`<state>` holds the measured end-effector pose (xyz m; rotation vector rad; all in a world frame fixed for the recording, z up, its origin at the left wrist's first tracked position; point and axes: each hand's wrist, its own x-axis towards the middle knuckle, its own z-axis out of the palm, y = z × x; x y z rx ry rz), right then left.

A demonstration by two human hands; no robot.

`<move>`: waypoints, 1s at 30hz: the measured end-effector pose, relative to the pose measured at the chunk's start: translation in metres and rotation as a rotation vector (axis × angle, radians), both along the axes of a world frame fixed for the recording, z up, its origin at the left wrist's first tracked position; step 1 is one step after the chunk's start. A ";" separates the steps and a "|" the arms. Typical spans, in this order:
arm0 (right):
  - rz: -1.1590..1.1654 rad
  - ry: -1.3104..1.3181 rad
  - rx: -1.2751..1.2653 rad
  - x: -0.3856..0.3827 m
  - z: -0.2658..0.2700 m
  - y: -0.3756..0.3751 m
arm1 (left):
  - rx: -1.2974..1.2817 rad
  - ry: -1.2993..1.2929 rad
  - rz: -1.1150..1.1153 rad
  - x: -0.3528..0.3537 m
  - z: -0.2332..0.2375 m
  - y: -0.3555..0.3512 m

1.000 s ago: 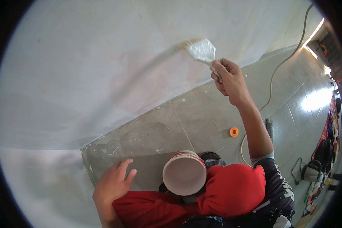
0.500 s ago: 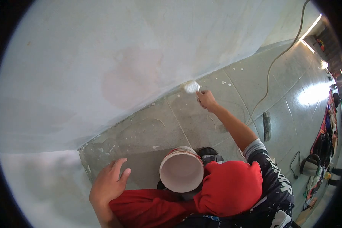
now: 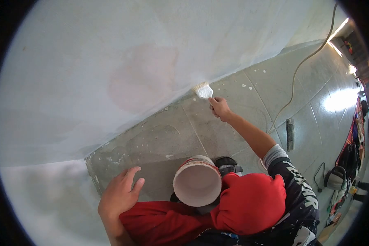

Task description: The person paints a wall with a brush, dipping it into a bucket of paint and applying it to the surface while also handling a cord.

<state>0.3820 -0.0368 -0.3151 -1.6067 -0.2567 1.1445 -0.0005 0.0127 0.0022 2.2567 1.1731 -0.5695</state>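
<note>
My right hand (image 3: pixel 220 108) is closed round the handle of a wide white brush (image 3: pixel 203 90). The brush's bristles touch the foot of the pale wall (image 3: pixel 151 49), where it meets the tiled floor. My left hand (image 3: pixel 121 192) holds nothing, fingers apart, above my red-trousered leg. Between my legs stands a white bucket (image 3: pixel 197 184) with red marks on its rim; its inside looks pale.
A cable (image 3: pixel 296 74) runs down the wall and across the grey tiles (image 3: pixel 151 139). On the floor to the right lie a narrow dark block (image 3: pixel 290 135), a grey-and-black object with a cord (image 3: pixel 335 178) and a heap of cloth items (image 3: pixel 348 153).
The brush has shifted slightly left, with its bristles now spread against the wall. My left hand and the bucket appear marginally further right in the view.
</note>
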 end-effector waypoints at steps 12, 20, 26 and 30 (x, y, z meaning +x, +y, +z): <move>-0.035 -0.150 0.150 -0.009 0.065 -0.012 | 0.002 0.009 0.018 -0.005 -0.002 0.002; 0.034 -0.163 0.026 0.001 0.003 -0.003 | 0.009 -0.001 -0.006 -0.002 0.000 0.002; 0.108 0.032 -0.144 -0.010 0.032 -0.034 | 0.031 -0.008 0.026 -0.008 0.007 -0.001; 0.241 -0.016 -0.106 -0.007 0.078 -0.064 | 0.017 -0.019 0.029 -0.009 0.008 -0.006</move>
